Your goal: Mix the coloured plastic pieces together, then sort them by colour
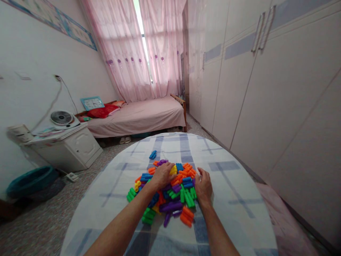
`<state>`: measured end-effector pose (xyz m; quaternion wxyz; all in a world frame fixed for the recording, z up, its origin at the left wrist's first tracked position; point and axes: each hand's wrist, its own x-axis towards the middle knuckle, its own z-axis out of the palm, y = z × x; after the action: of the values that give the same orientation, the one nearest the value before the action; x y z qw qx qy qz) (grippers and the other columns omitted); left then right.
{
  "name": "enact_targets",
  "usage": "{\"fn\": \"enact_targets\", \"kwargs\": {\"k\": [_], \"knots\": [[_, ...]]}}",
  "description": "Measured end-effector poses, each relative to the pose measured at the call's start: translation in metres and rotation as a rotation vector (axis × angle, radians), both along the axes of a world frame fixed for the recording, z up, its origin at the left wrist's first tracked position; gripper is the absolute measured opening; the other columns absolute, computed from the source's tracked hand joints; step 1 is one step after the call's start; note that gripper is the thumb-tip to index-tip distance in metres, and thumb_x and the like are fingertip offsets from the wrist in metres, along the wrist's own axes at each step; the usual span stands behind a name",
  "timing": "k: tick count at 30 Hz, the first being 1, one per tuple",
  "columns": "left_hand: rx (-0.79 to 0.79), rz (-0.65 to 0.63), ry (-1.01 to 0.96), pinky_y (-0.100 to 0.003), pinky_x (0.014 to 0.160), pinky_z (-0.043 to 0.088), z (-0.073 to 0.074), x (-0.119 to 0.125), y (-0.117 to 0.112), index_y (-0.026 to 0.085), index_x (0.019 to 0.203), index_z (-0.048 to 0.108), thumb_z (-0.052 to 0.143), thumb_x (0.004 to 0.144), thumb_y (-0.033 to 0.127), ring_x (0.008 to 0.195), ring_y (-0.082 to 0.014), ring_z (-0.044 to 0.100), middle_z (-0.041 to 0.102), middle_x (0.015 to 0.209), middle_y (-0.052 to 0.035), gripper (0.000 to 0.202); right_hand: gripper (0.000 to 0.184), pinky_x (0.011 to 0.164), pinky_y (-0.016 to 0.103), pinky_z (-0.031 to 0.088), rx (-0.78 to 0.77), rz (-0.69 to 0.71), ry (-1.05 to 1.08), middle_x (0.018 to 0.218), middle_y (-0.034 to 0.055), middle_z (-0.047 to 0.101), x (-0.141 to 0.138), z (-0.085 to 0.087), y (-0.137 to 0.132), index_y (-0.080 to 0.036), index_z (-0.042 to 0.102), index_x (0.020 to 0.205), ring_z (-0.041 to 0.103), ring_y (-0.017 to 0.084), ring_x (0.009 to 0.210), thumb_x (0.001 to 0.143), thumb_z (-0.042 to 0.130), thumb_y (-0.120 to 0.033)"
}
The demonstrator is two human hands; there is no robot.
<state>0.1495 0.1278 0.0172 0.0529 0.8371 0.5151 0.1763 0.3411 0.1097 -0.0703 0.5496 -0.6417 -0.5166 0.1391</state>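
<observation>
A heap of plastic building pieces in green, orange, blue, purple and yellow lies on the table; among them are a long purple piece point(171, 206) and green pieces point(189, 198). My left hand point(162, 175) rests over the top of the heap, fingers stretched toward the right beside a yellow piece point(173, 170). What lies under its palm is hidden. At the heap's right edge my right hand point(204, 183) touches the outer pieces, its fingers loosely bent and apart. An orange piece point(187, 216) sits at the near side, and a blue piece point(152, 154) lies apart at the back.
A checked cloth covers the round table point(229, 220). Beyond stand a bed point(144, 115) and pink curtains point(125, 42). White wardrobes point(266, 106) line the right side. To the left are a low cabinet point(80, 145) bearing a fan point(62, 119), and a teal basin point(32, 181).
</observation>
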Motion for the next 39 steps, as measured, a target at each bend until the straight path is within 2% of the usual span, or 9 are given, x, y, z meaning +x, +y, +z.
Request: {"fn": "enact_targets", "kwargs": {"k": [4, 9, 13, 19, 24, 29, 34, 36, 39], "knots": [[0.074, 0.013, -0.113, -0.033, 0.092, 0.046, 0.001, -0.017, 0.013, 0.021, 0.11, 0.062, 0.05, 0.086, 0.037, 0.104, -0.0209, 0.059, 0.063, 0.113, -0.0075, 0.032, 0.042, 0.094, 0.038, 0.041, -0.033, 0.015, 0.013, 0.111, 0.0125, 0.059, 0.001, -0.001, 0.0, -0.014, 0.058, 0.113, 0.054, 0.024, 0.104, 0.082, 0.036, -0.031], [0.106, 0.338, -0.062, -0.031, 0.097, 0.042, 0.006, -0.064, 0.06, 0.017, 0.106, 0.063, 0.05, 0.084, 0.028, 0.109, -0.0199, 0.056, 0.061, 0.115, -0.0096, 0.028, 0.042, 0.094, 0.038, 0.041, -0.108, 0.016, 0.026, 0.114, 0.0119, 0.059, 0.002, 0.0, -0.002, -0.015, 0.057, 0.114, 0.055, 0.024, 0.106, 0.084, 0.037, -0.035], [0.045, 0.428, -0.029, -0.035, 0.094, 0.042, -0.007, -0.091, 0.095, 0.018, 0.107, 0.062, 0.055, 0.077, 0.021, 0.106, -0.0228, 0.056, 0.06, 0.114, -0.0111, 0.031, 0.042, 0.092, 0.036, 0.042, -0.13, 0.025, 0.031, 0.114, 0.011, 0.059, 0.004, 0.001, -0.003, -0.017, 0.057, 0.114, 0.056, 0.024, 0.106, 0.085, 0.036, -0.037], [-0.065, 0.457, -0.051, -0.03, 0.086, 0.044, -0.033, -0.089, 0.116, 0.022, 0.111, 0.061, 0.057, 0.075, 0.021, 0.097, -0.0202, 0.059, 0.06, 0.112, -0.0086, 0.037, 0.041, 0.092, 0.035, 0.042, -0.141, 0.031, 0.029, 0.112, 0.0109, 0.06, 0.005, 0.002, -0.005, -0.017, 0.057, 0.114, 0.055, 0.023, 0.106, 0.085, 0.037, -0.038], [-0.124, 0.504, -0.12, -0.028, 0.085, 0.044, -0.027, -0.09, 0.115, 0.021, 0.11, 0.063, 0.059, 0.071, 0.019, 0.096, -0.0207, 0.061, 0.063, 0.107, -0.0082, 0.039, 0.041, 0.092, 0.036, 0.041, -0.151, 0.037, 0.036, 0.112, 0.0107, 0.059, 0.005, 0.005, -0.007, -0.016, 0.057, 0.114, 0.055, 0.023, 0.105, 0.085, 0.038, -0.039], [-0.207, 0.468, -0.249, -0.023, 0.071, 0.049, -0.005, -0.098, 0.089, 0.016, 0.113, 0.062, 0.056, 0.075, 0.024, 0.082, -0.0157, 0.064, 0.069, 0.1, -0.0057, 0.039, 0.042, 0.093, 0.036, 0.041, -0.155, 0.045, 0.038, 0.114, 0.0109, 0.059, 0.004, 0.003, -0.005, -0.016, 0.056, 0.116, 0.055, 0.023, 0.106, 0.085, 0.038, -0.038], [-0.229, 0.311, -0.406, -0.029, 0.075, 0.053, 0.016, -0.101, 0.024, 0.016, 0.111, 0.063, 0.059, 0.073, 0.036, 0.086, -0.019, 0.065, 0.069, 0.106, -0.0064, 0.043, 0.043, 0.093, 0.037, 0.041, -0.113, 0.043, 0.038, 0.111, 0.0117, 0.06, 0.004, 0.001, -0.004, -0.015, 0.059, 0.113, 0.055, 0.024, 0.105, 0.083, 0.039, -0.039], [-0.128, 0.283, -0.453, -0.034, 0.082, 0.053, 0.028, -0.096, -0.015, 0.017, 0.107, 0.066, 0.061, 0.073, 0.042, 0.095, -0.0223, 0.064, 0.067, 0.11, -0.0078, 0.042, 0.043, 0.093, 0.037, 0.041, -0.098, 0.046, 0.045, 0.111, 0.0113, 0.06, 0.004, 0.001, -0.004, -0.015, 0.059, 0.113, 0.055, 0.024, 0.105, 0.083, 0.039, -0.039], [0.161, 0.281, -0.559, -0.036, 0.088, 0.051, 0.046, -0.083, -0.074, 0.021, 0.11, 0.063, 0.055, 0.082, 0.043, 0.099, -0.0198, 0.062, 0.064, 0.113, -0.0061, 0.036, 0.044, 0.094, 0.037, 0.041, -0.088, 0.05, 0.06, 0.112, 0.0112, 0.06, 0.004, 0.001, -0.003, -0.015, 0.059, 0.113, 0.055, 0.023, 0.105, 0.083, 0.038, -0.04]]}}
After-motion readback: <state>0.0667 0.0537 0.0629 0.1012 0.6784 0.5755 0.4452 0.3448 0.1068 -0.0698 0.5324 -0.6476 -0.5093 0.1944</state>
